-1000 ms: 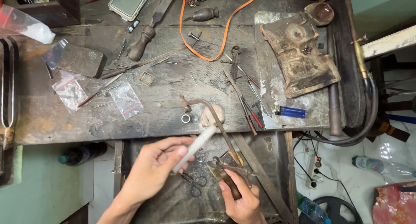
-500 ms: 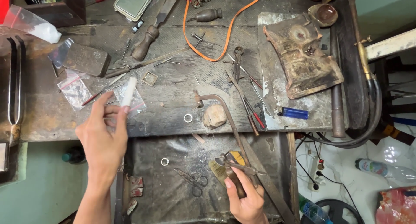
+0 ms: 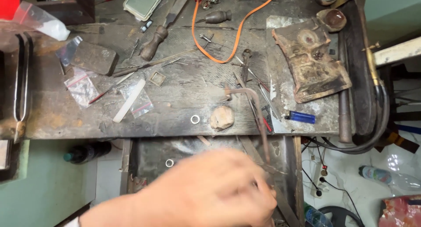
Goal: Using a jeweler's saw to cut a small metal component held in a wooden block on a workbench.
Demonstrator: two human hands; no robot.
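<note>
Over the open drawer (image 3: 144, 165) below the workbench (image 3: 184, 117), a blurred hand (image 3: 210, 194) fills the lower middle of the view; whether it is the left or right, spread or pinching, I cannot tell. Just past its fingers a thin metal saw frame (image 3: 256, 117) slants down from the bench edge. A small silver ring (image 3: 195, 119) lies beside a pale lump (image 3: 222, 118) near that edge, another ring (image 3: 169, 163) in the drawer, and a white stick (image 3: 129, 100) rests on a plastic bag, well apart
</note>
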